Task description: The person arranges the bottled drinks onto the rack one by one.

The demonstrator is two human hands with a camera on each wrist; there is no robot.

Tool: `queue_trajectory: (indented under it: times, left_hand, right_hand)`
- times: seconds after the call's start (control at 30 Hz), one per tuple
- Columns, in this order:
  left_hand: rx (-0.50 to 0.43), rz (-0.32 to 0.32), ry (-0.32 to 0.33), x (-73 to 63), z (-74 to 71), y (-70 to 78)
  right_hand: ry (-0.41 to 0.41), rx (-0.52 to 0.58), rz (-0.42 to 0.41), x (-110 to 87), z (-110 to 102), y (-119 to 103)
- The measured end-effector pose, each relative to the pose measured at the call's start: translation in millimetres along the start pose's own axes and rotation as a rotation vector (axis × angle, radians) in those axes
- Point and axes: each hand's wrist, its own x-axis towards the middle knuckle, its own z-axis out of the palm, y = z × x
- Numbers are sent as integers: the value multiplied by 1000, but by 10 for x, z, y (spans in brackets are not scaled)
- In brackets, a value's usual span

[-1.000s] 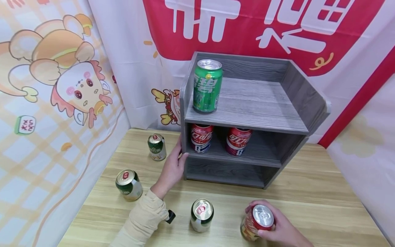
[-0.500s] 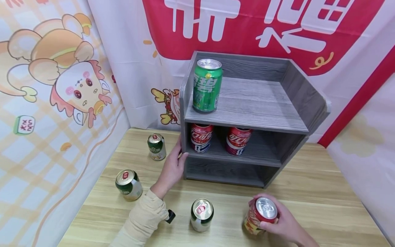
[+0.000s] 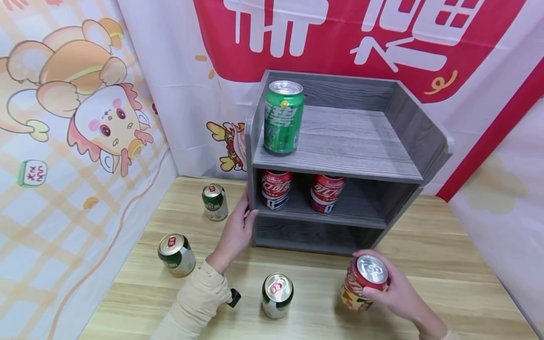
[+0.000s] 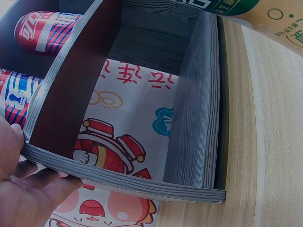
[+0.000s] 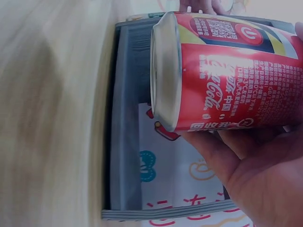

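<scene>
My right hand [image 3: 399, 290] grips a red Coca-Cola can [image 3: 356, 288], its silver lid up, in front of the shelf's right side. In the right wrist view the fingers and palm wrap the can [image 5: 236, 90] from below. My left hand [image 3: 235, 233] holds the left side panel of a small grey wooden shelf [image 3: 348, 137], thumb at the front edge and fingers along the outside. On the middle tier stand two red cola cans [image 3: 276, 189], apart from each other. A green Sprite can [image 3: 283, 118] stands upright at the left of the top tier.
Three green-and-white cans stand on the wooden table [image 3: 429, 283]: one at the front middle [image 3: 277, 296], one at the left [image 3: 176, 255], and one behind the left wrist [image 3: 214, 203]. Printed cloth [image 3: 187, 94] hangs behind and beside the table.
My right hand has carried the Coca-Cola can a little rightward and away from me, closer to the shelf. My left hand keeps its hold on the side panel.
</scene>
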Motion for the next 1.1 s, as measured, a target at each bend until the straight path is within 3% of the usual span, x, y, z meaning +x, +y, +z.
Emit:
queue_trajectory:
  times: [0.33,0.7,1.1]
  left_hand:
    - [9,-5,0,-2,0,2]
    - [7,0,2,-3,-7,5]
    - [-7,-17,-5,-4,-2,5]
  right_hand:
    - [9,5,70,116,-54,-202]
    - [20,1,33,278,-165,-393]
    - [127,-114,61,451,-246,-599]
